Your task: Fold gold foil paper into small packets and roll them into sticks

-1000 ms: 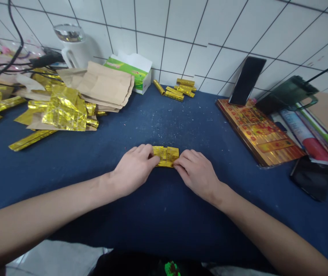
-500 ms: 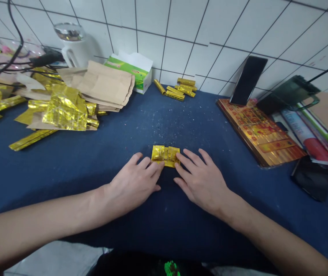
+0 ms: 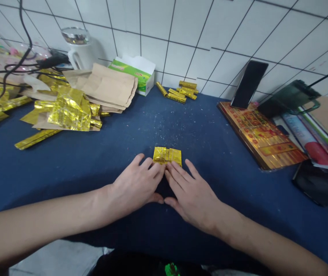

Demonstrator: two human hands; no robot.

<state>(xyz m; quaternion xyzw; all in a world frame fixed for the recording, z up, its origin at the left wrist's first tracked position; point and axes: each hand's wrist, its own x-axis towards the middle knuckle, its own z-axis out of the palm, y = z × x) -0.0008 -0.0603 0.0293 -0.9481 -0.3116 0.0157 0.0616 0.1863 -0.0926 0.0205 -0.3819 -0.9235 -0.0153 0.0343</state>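
I'm seeing a bare left hand (image 3: 133, 188) and a bare right hand (image 3: 192, 201) through the head camera, both long-fingered and leading into bare forearms (image 3: 37, 218). At the bottom edge, a black garment (image 3: 123, 264) is showing a neon-green print (image 3: 172, 270), cut off by the frame.

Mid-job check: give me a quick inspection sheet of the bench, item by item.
Surface: blue table cover, specks scattered near the middle.
Job's things: folded gold foil packet, lying flat at centre.
Hands: left hand and right hand open, fingertips at the packet's near edge.
Clutter: foil sheets, brown paper bags, gold sticks, books, phone.
Cables: black cable, far left.
Surroundings: white tile wall, kettle, tissue box.
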